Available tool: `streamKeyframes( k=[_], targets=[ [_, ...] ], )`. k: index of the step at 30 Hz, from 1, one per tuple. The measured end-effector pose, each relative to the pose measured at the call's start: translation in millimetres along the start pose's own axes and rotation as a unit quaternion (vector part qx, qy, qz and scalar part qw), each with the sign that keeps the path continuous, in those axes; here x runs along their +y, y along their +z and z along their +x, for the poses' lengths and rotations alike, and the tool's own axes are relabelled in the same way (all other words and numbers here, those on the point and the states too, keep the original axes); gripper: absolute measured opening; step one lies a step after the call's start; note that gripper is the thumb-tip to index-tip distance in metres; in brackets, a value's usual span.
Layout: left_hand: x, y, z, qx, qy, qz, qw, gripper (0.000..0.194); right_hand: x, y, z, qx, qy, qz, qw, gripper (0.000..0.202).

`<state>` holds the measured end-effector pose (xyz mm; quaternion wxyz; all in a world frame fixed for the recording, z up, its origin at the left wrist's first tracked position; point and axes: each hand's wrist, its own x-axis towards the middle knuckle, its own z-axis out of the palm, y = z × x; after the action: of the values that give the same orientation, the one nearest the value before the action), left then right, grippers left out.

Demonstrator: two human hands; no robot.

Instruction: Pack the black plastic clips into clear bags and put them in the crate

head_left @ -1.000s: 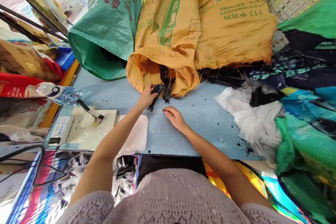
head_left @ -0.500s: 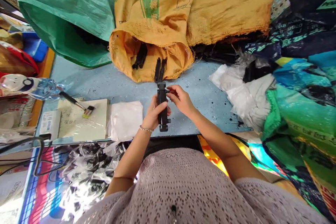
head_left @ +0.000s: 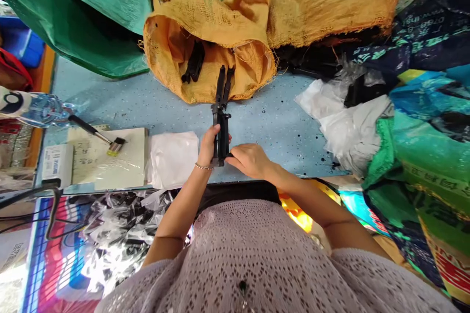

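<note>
Right grip (head_left: 251, 160) has shifted to the near end of the black bracket (head_left: 223, 138), whether pinching I cannot tell; left grip (head_left: 208, 145) clasps it, orange sack (head_left: 209, 18) beyond.

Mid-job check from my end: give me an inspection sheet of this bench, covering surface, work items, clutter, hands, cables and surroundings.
Surface: speckled blue tabletop, a few dark spots on it.
Work items: black part in hand; other black pieces in the open mouth of an orange sack.
Clutter: brush lying on a paper pad; white sheets; plastic bottle; crumpled white plastic at right.
Left hand: grips the black part.
Right hand: at its near end.
Cables: black cable at the near left corner.
Surroundings: green sack at far left; colourful bags at right.
</note>
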<state>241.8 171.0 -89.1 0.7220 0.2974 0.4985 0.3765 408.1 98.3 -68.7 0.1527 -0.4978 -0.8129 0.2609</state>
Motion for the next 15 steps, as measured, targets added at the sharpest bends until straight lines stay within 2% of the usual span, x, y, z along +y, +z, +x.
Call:
streamKeyframes(
  k=[2, 3, 6, 8, 10, 12, 13, 15],
  targets=[
    [-7, -6.9, 2, 0.037, 0.062, 0.095, 0.993, 0.041, 6, -11, 15, -0.023, 0.034, 0.020, 0.999, 0.051],
    [-13, -7.3, 1, 0.048, 0.092, 0.150, 0.983, 0.038, 11, -19, 28, -0.013, 0.058, 0.024, 0.998, 0.051],
    [-36, 5.9, -6, 0.051, 0.124, 0.302, 0.944, 0.032, 25, -39, 90, 0.083, 0.168, -0.031, 0.982, 0.053],
    [-50, 19.5, -13, 0.055, 0.127, 0.358, 0.923, 0.039, 34, -44, 136, 0.107, 0.242, -0.093, 0.960, 0.063],
    [-56, 26.2, -16, 0.060, 0.139, 0.383, 0.911, 0.043, 43, -44, 173, 0.083, 0.274, -0.115, 0.951, 0.065],
    [-50, 21.1, -13, 0.057, 0.155, 0.375, 0.912, 0.044, 49, -42, 190, 0.050, 0.286, -0.108, 0.951, 0.056],
    [-42, 14.8, -8, 0.061, 0.165, 0.349, 0.920, 0.046, 50, -42, 190, 0.035, 0.284, -0.094, 0.953, 0.049],
    [-21, -0.8, 3, 0.075, 0.175, 0.242, 0.951, 0.053, 44, -41, 173, 0.019, 0.253, -0.050, 0.966, 0.040]
  ],
)
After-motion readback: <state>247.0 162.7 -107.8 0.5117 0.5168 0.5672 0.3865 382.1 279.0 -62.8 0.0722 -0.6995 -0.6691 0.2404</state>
